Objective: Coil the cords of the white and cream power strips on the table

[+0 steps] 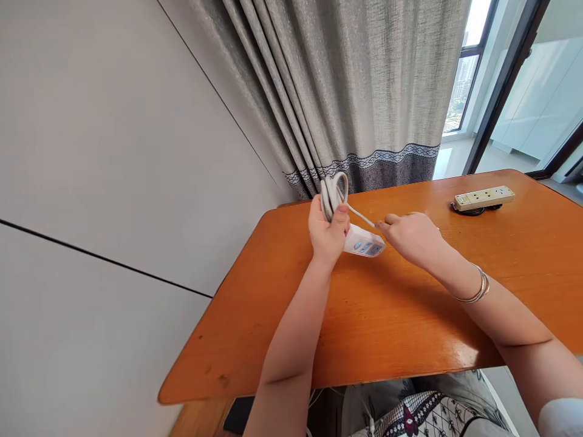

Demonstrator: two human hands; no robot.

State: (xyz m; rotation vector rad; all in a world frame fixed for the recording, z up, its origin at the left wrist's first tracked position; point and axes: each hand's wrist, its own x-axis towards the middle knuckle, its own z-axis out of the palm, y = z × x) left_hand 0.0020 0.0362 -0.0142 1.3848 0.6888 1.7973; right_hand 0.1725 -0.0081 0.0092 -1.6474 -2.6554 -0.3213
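Note:
My left hand (328, 229) is closed around a white power strip (364, 241) and loops of its white cord (332, 197), held above the wooden table. The strip's far end, with bluish labels, sticks out to the right of the hand. A stretch of cord runs from the loops to my right hand (410, 237), whose fingertips pinch it. A bracelet circles my right wrist. The part of the strip inside my left palm is hidden.
A cream power strip (485, 198) with a black cord lies at the back right of the orange-brown table (273, 303). A grey curtain (364, 91) hangs behind the table, and a pale wall panel (113, 152) stands along the left side.

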